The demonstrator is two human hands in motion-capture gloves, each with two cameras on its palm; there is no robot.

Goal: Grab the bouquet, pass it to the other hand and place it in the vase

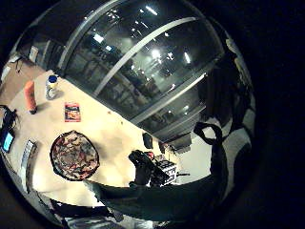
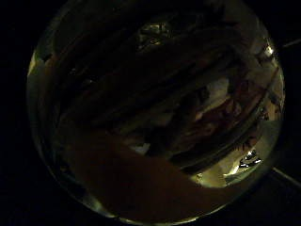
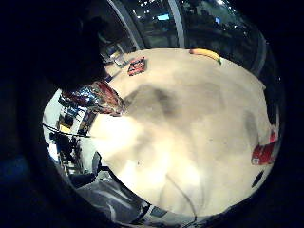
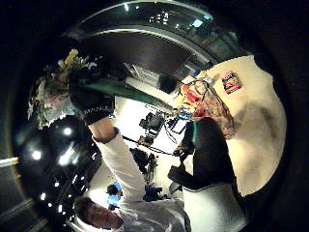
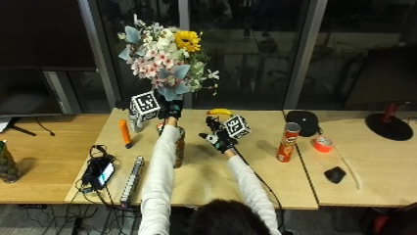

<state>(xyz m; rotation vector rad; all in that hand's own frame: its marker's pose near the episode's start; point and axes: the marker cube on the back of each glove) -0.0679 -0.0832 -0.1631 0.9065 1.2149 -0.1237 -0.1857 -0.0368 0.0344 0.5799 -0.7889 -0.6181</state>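
My left hand is raised above the table and grips the stems of the bouquet, a bunch of pink, white and pale blue flowers with one yellow sunflower. The right thumb side palm view shows that hand wrapped round the green stems, and dark stems fill the left thumb side palm view. The patterned vase stands on the table beside my left forearm; its mouth shows from above. My right hand hovers to the right of the vase with its fingers spread, holding nothing.
An orange bottle, a phone and a long grey bar lie left of the vase. A banana is at the back. A red crisp can, tape roll and black mouse sit to the right.
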